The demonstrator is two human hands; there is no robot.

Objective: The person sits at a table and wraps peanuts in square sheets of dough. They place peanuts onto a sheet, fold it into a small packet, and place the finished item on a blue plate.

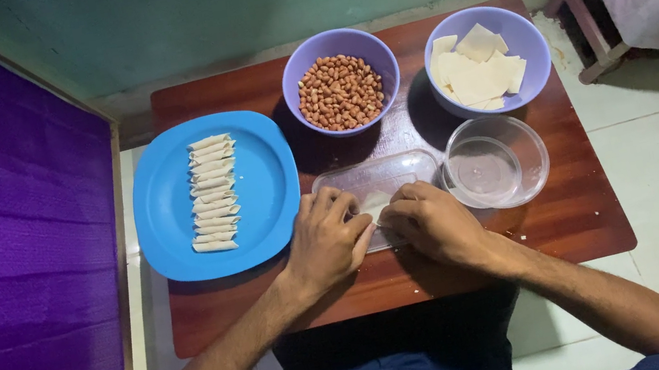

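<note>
On the clear tray (382, 174), both hands (381, 235) pinching a pale wrapper (374, 201)

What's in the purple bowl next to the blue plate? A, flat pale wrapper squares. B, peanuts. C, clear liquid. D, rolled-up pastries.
B: the purple bowl beside the blue plate is filled with reddish-brown peanuts, while the rolled pastries lie in a row on the plate itself.
</note>
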